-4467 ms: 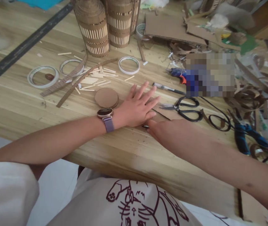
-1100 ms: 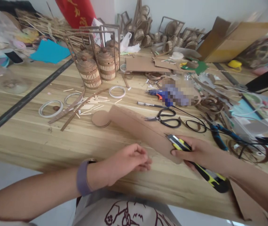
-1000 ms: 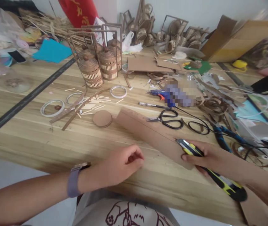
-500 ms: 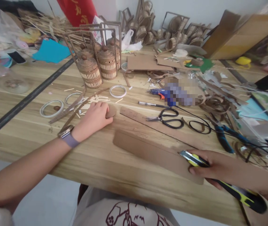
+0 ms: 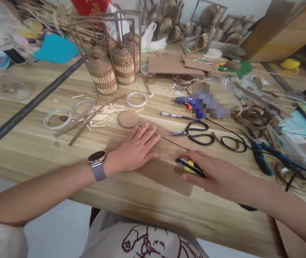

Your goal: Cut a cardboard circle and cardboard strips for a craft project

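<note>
My left hand (image 5: 134, 148) lies flat with its fingers spread, pressing on a brown cardboard strip (image 5: 166, 177) near the table's front edge. In my right hand (image 5: 216, 173) is a yellow-and-black utility knife (image 5: 192, 167), its front end over the strip to the right of my left fingertips. The blade cannot be made out, and the palm and wrist hide most of the handle. Beyond my left fingers sits a round cardboard disc (image 5: 128, 119). A second cardboard strip (image 5: 166, 133) runs behind both hands, with black-handled scissors (image 5: 200, 134) at its far side.
Small lidded slatted baskets (image 5: 103, 75) with tall handles stand at the back left. Thin wooden sticks (image 5: 99, 117) and tape rolls (image 5: 136, 99) lie in front of them. A blue glue gun (image 5: 183, 101), a pen (image 5: 174, 115) and pliers (image 5: 262, 157) are on the right.
My left hand has left the disc and come right and nearer, onto the cardboard strip. The right hand has moved left with the utility knife. The near strip has shifted left.
</note>
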`<move>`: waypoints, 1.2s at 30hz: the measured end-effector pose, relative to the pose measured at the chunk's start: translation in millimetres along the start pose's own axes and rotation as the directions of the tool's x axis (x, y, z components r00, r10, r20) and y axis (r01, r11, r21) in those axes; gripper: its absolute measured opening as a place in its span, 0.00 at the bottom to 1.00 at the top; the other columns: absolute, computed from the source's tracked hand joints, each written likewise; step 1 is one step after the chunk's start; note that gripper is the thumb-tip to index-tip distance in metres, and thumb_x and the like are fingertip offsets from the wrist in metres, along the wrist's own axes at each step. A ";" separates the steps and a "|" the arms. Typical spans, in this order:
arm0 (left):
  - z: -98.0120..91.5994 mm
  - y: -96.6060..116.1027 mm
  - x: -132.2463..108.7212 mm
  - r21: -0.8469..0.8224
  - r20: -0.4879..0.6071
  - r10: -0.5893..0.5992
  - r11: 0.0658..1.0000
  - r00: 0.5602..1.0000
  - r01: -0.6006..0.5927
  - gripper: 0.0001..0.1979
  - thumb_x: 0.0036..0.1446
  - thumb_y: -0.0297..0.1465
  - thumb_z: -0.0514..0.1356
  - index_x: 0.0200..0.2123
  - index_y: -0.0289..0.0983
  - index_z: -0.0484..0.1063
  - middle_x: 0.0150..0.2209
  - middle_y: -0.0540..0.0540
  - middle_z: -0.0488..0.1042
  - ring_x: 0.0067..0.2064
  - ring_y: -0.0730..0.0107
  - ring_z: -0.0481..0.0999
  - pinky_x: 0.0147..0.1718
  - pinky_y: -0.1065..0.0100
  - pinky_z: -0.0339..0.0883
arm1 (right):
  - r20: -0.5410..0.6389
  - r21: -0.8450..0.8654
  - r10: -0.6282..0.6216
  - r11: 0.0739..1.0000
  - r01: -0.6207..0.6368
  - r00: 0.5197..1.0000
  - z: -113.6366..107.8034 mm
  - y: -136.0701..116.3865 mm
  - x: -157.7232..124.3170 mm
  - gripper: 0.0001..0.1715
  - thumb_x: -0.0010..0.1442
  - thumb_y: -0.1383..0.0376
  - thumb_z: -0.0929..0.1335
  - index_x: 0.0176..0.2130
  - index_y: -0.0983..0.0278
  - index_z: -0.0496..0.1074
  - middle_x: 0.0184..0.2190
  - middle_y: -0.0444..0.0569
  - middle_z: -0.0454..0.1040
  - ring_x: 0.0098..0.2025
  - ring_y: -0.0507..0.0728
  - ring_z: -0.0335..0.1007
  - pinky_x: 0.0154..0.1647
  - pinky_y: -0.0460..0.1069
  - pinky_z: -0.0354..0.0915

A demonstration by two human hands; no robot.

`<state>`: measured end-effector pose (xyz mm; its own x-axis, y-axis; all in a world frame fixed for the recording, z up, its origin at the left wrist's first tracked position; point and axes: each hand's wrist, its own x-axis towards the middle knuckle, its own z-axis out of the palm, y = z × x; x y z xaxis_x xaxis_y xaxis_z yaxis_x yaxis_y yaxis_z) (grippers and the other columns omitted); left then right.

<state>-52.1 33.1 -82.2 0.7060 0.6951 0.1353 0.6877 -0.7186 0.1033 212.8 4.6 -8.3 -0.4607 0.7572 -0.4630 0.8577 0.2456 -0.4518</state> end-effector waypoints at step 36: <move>10.9 10.2 11.7 -0.020 -0.046 -0.025 1.000 0.999 0.024 0.30 0.73 0.41 0.49 0.70 0.28 0.59 0.72 0.28 0.54 0.74 0.34 0.46 0.68 0.35 0.46 | -0.100 -0.517 -0.068 0.856 0.007 0.993 37.7 -49.9 24.2 0.31 0.54 0.80 0.64 0.54 0.63 0.75 0.27 0.55 0.81 0.24 0.62 0.79 0.18 0.49 0.63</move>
<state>-35.0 34.1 -90.3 0.6798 0.7114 0.1782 0.7012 -0.7017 0.1262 150.2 -12.2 -25.7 -0.4928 0.7954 -0.3529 0.8492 0.5281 0.0046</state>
